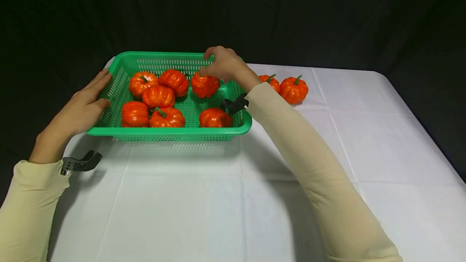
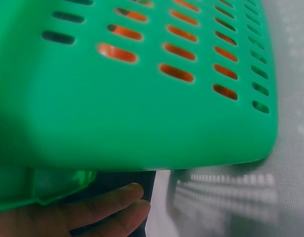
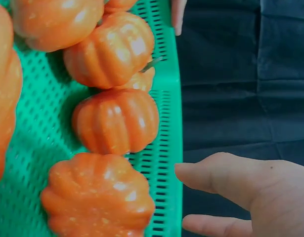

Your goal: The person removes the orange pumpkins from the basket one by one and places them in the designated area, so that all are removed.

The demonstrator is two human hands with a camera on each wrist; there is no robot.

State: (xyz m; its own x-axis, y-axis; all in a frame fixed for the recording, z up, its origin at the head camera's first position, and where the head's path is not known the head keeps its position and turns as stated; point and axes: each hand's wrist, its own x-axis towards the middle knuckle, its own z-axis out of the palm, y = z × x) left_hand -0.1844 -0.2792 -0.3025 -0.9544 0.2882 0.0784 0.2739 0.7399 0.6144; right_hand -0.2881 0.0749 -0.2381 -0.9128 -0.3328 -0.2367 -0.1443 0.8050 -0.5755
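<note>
Fingers [image 1: 96, 82], loosely spread and apparently empty, left hand [image 1: 78, 110] at the basket's [image 1: 167, 131] left edge, right hand [image 1: 229, 66] over a pumpkin [image 1: 205, 87] near its far right corner, could tip the basket by snagging its rim [image 1: 164, 55].

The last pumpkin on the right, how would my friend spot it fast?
On the white table, find the green basket. Right of it, outside, just past the right sleeve, sits the last pumpkin. Nearly all of it shows, while the sleeve hides much of the next pumpkin.
</note>
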